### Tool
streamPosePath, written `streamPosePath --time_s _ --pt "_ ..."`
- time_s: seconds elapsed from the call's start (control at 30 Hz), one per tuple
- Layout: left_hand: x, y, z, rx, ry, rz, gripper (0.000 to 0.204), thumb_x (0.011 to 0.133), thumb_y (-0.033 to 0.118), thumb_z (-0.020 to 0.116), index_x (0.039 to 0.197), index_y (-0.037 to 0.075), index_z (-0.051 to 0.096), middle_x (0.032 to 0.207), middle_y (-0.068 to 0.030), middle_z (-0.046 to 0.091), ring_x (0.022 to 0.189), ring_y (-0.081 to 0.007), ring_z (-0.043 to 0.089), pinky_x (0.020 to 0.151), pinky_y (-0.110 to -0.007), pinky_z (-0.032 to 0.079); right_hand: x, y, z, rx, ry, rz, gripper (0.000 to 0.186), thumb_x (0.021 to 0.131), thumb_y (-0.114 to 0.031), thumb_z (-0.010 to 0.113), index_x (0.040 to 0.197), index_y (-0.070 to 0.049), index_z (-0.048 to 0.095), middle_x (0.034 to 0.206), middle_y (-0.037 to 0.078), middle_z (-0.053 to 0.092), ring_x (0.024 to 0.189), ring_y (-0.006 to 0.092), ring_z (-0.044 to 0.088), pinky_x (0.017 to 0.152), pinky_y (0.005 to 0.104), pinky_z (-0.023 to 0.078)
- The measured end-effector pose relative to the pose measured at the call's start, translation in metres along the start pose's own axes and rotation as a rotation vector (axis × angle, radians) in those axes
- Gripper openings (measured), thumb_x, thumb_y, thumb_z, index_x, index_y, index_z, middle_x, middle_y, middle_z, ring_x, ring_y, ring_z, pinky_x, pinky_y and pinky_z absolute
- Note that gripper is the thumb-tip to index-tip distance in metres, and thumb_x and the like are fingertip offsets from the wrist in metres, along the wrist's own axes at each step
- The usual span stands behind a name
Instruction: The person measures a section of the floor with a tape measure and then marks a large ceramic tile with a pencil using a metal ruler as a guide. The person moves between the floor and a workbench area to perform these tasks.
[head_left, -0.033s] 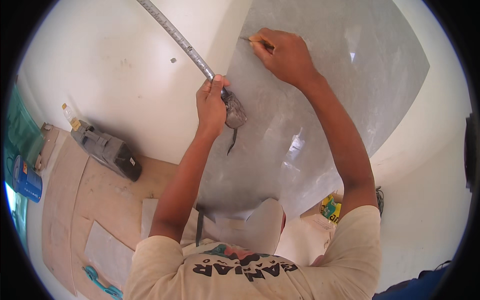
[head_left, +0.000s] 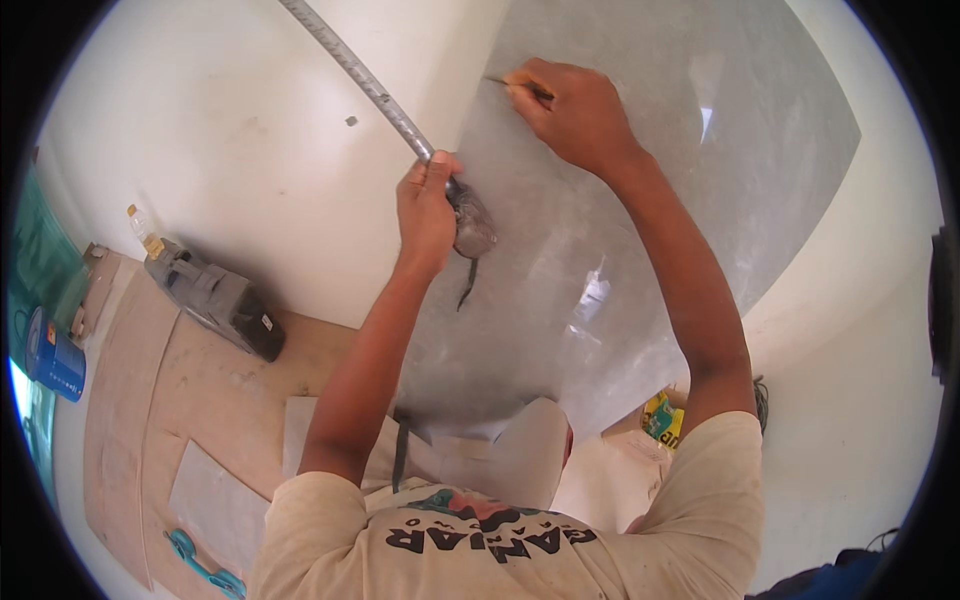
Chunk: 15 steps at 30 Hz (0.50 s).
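A large, glossy grey tile (head_left: 640, 240) stands in front of me against a white wall. My left hand (head_left: 428, 205) is closed round a tape measure (head_left: 474, 228) at the tile's left edge. Its extended blade (head_left: 360, 78) slants up and left across the wall, and a dark strap hangs below the case. Higher up, my right hand (head_left: 570, 105) pinches a thin dark marking tool, perhaps a pencil (head_left: 496, 79). The tool's tip is at the tile's upper left edge. Most of its length is hidden in my fingers.
On the floor to the left are a dark hard case (head_left: 215, 300), a clear bottle (head_left: 145, 235) and a blue bucket (head_left: 55, 360). A teal-handled tool (head_left: 205, 567) lies by a smaller grey tile piece (head_left: 220, 500). A yellow-green packet (head_left: 662, 418) sits near my right elbow.
Hardly anything differs. The view has shifted very slightly, and both hands keep their grips in nearly the same places.
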<state>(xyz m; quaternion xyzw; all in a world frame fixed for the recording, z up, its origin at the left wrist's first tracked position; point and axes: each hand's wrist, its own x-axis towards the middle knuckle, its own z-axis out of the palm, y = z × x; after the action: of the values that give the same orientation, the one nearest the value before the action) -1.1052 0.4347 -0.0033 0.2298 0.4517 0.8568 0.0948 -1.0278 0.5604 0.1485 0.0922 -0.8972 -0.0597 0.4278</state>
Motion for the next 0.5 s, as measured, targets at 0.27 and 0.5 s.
streamPosePath --time_s 0.27,0.5 --pt "-0.0057 0.0007 0.0089 -0.040 0.011 0.011 0.032 0.101 0.031 0.050 0.082 0.006 0.058 0.078 0.0037 0.048 0.074 -0.0074 0.038 0.070 -0.024 0.035 -0.0029 0.0028 -0.0024 -0.016 -0.051 0.000 0.009 0.084 -0.014 0.066 0.088 -0.006 0.067 0.068 0.006 0.064 0.056 0.0197 0.058 0.055 0.0320 0.047" --pt "-0.0080 0.0020 0.0118 0.023 0.026 0.008 0.029 0.099 0.032 0.053 0.083 0.008 0.058 0.078 0.0030 0.044 0.073 -0.0076 0.039 0.064 -0.025 0.038 -0.0033 0.0060 -0.0032 -0.016 -0.073 0.004 0.008 0.085 -0.016 0.063 0.085 -0.008 0.065 0.065 0.005 0.062 0.055 0.0207 0.057 0.054 0.0322 0.045"
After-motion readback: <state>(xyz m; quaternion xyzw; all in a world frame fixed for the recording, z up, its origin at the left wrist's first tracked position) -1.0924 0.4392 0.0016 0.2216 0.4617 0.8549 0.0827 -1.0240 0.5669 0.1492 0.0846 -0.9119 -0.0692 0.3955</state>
